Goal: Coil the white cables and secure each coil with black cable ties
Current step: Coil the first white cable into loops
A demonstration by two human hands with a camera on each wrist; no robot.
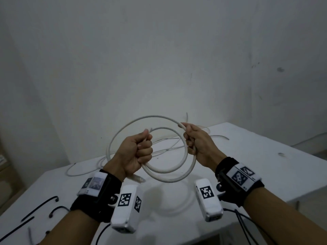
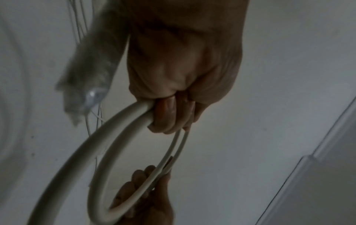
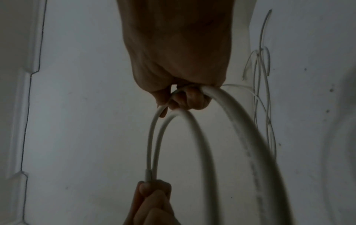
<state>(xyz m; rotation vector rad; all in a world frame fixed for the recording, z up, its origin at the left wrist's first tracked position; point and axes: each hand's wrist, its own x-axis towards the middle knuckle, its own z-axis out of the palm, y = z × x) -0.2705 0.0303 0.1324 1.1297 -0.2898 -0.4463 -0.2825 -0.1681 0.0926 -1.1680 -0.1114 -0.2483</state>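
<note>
A thick white cable (image 1: 166, 172) is wound into two or three loops in the air above the white table (image 1: 265, 165). My left hand (image 1: 141, 151) grips the left side of the coil in a fist, thumb on top. My right hand (image 1: 192, 138) grips the right side, with a cable end sticking out above the thumb. A clear plug (image 1: 138, 178) hangs under my left hand. In the left wrist view the left hand's fingers (image 2: 173, 115) curl round the cable (image 2: 108, 137). In the right wrist view the right hand's fingers (image 3: 189, 99) hold the cable (image 3: 194, 130). Black cable ties (image 1: 40, 206) lie at the table's front left.
Thin white cables (image 1: 85, 172) lie tangled across the table behind the coil and out to the right (image 1: 217, 136). A plain wall stands close behind. The table's right edge (image 1: 304, 197) drops off. Dark wires (image 1: 244, 225) trail from my right wrist.
</note>
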